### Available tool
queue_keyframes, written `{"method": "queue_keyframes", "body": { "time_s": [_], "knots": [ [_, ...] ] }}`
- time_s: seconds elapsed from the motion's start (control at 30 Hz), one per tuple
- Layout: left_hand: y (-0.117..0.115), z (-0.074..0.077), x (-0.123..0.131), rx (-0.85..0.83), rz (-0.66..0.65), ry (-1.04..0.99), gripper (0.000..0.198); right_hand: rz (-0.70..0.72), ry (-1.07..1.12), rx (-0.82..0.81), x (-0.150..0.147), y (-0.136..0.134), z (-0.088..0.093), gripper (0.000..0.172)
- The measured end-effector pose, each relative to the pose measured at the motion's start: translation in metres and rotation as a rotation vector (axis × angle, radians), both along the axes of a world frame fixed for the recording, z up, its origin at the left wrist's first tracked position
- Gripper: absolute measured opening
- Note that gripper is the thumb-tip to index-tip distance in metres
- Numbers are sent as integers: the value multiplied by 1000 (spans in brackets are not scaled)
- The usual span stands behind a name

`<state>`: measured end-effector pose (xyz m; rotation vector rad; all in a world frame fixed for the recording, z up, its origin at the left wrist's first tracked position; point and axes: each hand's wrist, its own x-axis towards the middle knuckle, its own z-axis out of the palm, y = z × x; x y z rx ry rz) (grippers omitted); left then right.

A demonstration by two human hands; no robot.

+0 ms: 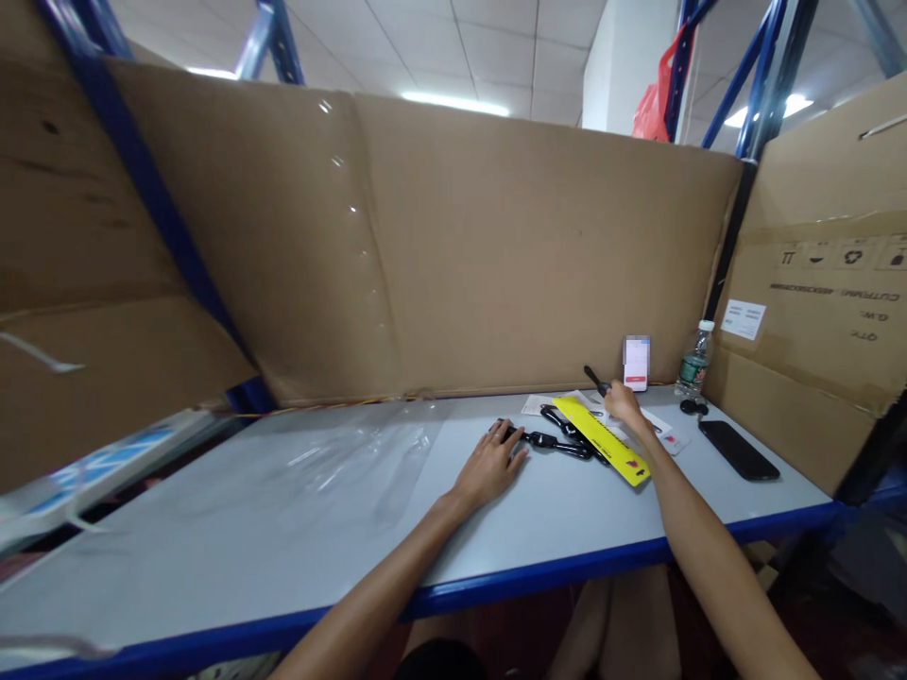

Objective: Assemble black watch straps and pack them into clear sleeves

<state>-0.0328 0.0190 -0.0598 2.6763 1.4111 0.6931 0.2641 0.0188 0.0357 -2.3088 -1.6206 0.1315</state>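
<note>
White table (213, 548) boxed in by cardboard walls (539, 246), with clear film (354, 458) strewn at left. Then 1 black tool (559, 445) is covered at its left end by the left hand (490, 461), fingers spread; whether it's gripped can't be told. Its long axis is laid roughly sideways, other end aimed right. A yellow card (602, 441) is slanted down-right nearby. Behind that, a 2nd black tool (593, 378) is gripped by the right hand (624, 404), tip pointed up-left.

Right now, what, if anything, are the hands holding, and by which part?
The right hand holds a black tool by one end; the left hand covers the end of another black tool, grip unclear.
</note>
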Motion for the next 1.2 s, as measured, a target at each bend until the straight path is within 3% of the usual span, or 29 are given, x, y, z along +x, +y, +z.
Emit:
{"method": "queue_keyframes", "body": {
  "time_s": [0.17, 0.27, 0.47, 0.73, 0.93, 1.03, 1.2],
  "knots": [
    [-1, 1, 1, -2, -1, -6, 59, 184, 211, 40, -11, -6, 8, 45],
    [-1, 2, 1, -8, 3, -2, 59, 248, 140, 6, -30, -9, 5, 43],
    [2, -3, 0, -3, 4, -17, 58, 222, -17, -30, -50, -13, 3, 36],
    [5, -7, 1, 12, 3, -27, 60, 90, 135, 55, -12, -15, 12, 29],
    [5, -6, 0, 14, 0, -4, 60, 209, 46, 50, -26, -17, 7, 41],
    [5, -7, 0, 11, 1, -18, 59, 290, -23, -30, -38, -18, 5, 48],
    [5, -7, -1, 6, -3, -30, 59, 307, -34, -73, -38, -15, 4, 40]
  ]
}}
